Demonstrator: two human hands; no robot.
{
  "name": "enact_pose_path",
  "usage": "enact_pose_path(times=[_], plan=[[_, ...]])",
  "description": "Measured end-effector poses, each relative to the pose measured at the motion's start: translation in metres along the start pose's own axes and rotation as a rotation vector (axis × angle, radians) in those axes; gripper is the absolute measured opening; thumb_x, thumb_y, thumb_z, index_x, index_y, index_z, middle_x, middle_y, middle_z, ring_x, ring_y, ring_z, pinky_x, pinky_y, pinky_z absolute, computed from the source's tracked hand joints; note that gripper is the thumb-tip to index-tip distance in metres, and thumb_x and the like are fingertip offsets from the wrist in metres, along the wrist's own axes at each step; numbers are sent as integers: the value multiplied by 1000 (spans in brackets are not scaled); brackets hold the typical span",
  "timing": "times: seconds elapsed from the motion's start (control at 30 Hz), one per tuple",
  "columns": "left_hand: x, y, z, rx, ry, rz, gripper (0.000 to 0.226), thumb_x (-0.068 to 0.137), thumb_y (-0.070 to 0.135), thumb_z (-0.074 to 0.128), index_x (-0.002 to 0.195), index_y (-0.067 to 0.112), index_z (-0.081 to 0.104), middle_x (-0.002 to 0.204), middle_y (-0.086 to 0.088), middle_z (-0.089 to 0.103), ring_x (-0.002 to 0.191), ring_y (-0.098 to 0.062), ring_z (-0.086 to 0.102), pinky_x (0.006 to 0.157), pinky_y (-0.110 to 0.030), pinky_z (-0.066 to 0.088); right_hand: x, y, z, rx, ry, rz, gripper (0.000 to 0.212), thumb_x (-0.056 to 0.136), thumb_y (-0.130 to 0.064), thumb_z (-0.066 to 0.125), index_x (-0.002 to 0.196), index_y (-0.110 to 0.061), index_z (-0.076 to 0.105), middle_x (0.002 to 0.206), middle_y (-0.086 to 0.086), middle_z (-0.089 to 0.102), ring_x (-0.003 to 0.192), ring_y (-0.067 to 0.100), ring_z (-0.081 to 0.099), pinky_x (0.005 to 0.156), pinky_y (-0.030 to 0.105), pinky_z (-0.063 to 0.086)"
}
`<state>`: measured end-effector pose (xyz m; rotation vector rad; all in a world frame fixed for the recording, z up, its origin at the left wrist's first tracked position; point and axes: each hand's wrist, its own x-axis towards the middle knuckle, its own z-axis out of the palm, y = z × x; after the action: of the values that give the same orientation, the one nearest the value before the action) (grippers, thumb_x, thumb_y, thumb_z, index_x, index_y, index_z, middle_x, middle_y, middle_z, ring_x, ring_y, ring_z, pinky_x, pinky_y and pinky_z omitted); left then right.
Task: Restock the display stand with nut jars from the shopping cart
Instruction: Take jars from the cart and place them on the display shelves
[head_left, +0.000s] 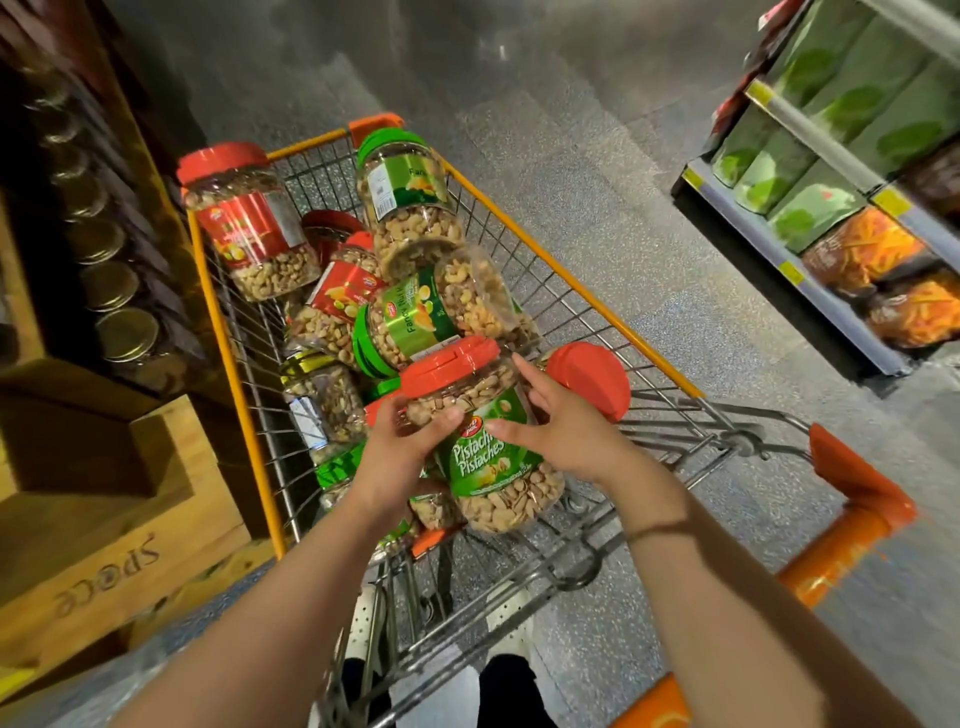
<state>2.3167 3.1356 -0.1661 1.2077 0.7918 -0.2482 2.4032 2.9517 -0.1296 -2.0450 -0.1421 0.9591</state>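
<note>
Dim store lighting; glare on the jar lids (128, 336), deep shadow at left, edges stretched and blurred.

both forearms are bare from the lower edge of the frame up to the hands, with no sleeves showing anywhere along them. the left hand (400, 457) sits at centre frame and carries no ring, watch or glove. the right hand (566, 431), just right of centre, is likewise ungloved and ringless. a thin dark band (655, 529) (a bracelet or hair tie, too slim to tell which) circles the right wrist. at the bottom centre of the frame, dark trousers (506, 686) cover the legs, seen between the forearms.
</note>
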Motion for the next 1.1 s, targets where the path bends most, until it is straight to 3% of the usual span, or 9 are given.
enact_pose_path(times=[0.13, 0.23, 0.4, 0.6, 0.7, 0.8, 0.93, 1.03, 1.1], plan=[[-28, 33, 1, 63, 12, 72, 83, 55, 55, 84, 126, 30, 50, 122, 0, 68, 107, -26, 70, 65, -49, 62, -18, -15, -4, 77, 25, -61, 111, 67, -59, 85, 156, -53, 18, 160, -9, 40, 137, 2, 37, 119, 39, 35], [-48, 56, 3, 125, 22, 139, 81, 56, 56, 84, 125, 31, 50, 118, 0, 70, 100, -21, 72, 63, -47, 61, -35, -27, -7, 171, 15, -115, 120, 53, -73, 87, 153, -59, 21, 153, -13, 48, 135, 6, 50, 114, 47, 45], [-113, 107, 12, 150, 61, 281, 64, 57, 52, 85, 110, 38, 52, 94, 6, 76, 74, -8, 75, 63, -45, 60, -83, -65, -19, 215, 39, -286, 118, 54, -71, 88, 149, -62, 19, 151, -23, 47, 134, 4, 53, 111, 46, 47], [-212, 147, 11, 85, 157, 450, 56, 67, 37, 89, 113, 31, 58, 98, 7, 78, 84, -15, 76, 60, -35, 61, -138, -116, -22, 173, -38, -507, 128, 58, -62, 91, 158, -53, 12, 156, -15, 46, 137, 6, 49, 112, 41, 45], [-260, 152, 1, 52, 224, 472, 76, 57, 45, 90, 123, 32, 55, 106, 7, 76, 94, -20, 76, 71, -50, 63, -166, -139, -19, 125, -69, -609, 121, 60, -62, 90, 156, -55, 17, 153, -20, 46, 137, 0, 48, 114, 45, 44], [-302, 148, -11, 26, 325, 497, 92, 47, 52, 95, 127, 30, 54, 114, 2, 73, 96, -24, 75, 65, -51, 63, -197, -155, -8, 95, -94, -714, 104, 73, -49, 86, 156, -52, 22, 150, -22, 49, 132, -8, 49, 114, 37, 45], [-357, 138, -29, 6, 415, 573, 85, 47, 51, 88, 123, 31, 56, 109, 5, 73, 85, -14, 75, 52, -36, 59, -227, -172, 19, 88, -146, -780, 100, 70, -61, 85, 151, -61, 25, 154, -13, 48, 136, 8, 52, 110, 48, 48], [-394, 123, -53, 16, 466, 607, 90, 53, 54, 95, 130, 30, 55, 114, 4, 73, 90, -18, 76, 59, -45, 62, -250, -184, 46, 67, -170, -842, 95, 62, -72, 84, 141, -70, 31, 151, -16, 50, 138, 6, 49, 111, 50, 46], [-422, 109, -71, 11, 504, 634, 85, 61, 53, 92, 133, 30, 53, 116, 5, 72, 90, -17, 75, 61, -44, 63, -270, -191, 68, 53, -191, -887, 99, 63, -68, 86, 147, -62, 33, 148, -13, 53, 136, 4, 51, 111, 49, 47]])
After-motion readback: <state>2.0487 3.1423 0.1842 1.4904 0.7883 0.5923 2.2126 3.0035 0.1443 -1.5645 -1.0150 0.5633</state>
